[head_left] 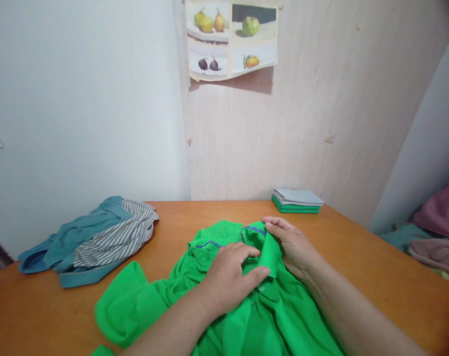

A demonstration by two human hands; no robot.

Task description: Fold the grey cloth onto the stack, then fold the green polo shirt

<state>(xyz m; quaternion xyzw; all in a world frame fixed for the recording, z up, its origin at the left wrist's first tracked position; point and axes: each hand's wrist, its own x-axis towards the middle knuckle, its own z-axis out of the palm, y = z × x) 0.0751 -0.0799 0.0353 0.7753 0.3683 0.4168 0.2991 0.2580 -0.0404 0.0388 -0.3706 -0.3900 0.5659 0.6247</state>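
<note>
A bright green polo shirt (pixel 224 306) lies spread on the wooden table (pixel 376 267), collar toward the wall. My left hand (pixel 229 274) rests on the shirt just below the collar, fingers curled with the thumb pressed against a fold of the placket. My right hand (pixel 293 242) grips the right side of the collar (pixel 270 249), fingers closed over the green cloth. Both forearms reach in from the bottom edge over the shirt's body.
A heap of teal and striped clothes (pixel 98 237) lies at the table's left. A small stack of folded cloths (pixel 297 200) sits at the back by the wall. A fruit picture (pixel 229 37) hangs above. Pink and teal fabric (pixel 437 222) is piled off the right side.
</note>
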